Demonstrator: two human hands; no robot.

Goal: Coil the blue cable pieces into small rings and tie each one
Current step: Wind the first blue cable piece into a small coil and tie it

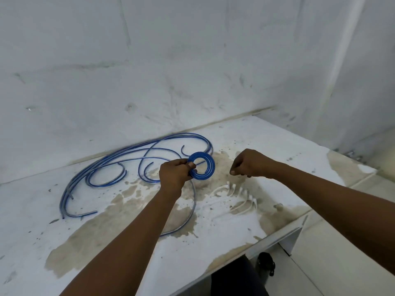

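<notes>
Blue cable ring held over a stained white table

Loose glossy blue cables curve across the table; the left hand pinches a tight round coil; the right hand is curled, contents unclear, above white ties.

Coiled ring: blue cable wound into a small, tight ring of several turns, held upright above the table, its open centre facing the camera; pinched at its left edge.
Ring's tail: a single blue strand drops from the ring's lower left and sweeps down in a long arc across the stained table, ending near the front edge.
Loose cable pieces: several blue lengths lie flat on the table to the left and behind the ring, in wide overlapping curves; some ends curl into open hooks.
White ties: thin white strips lie side by side on the table, to the right of the tail.
</notes>
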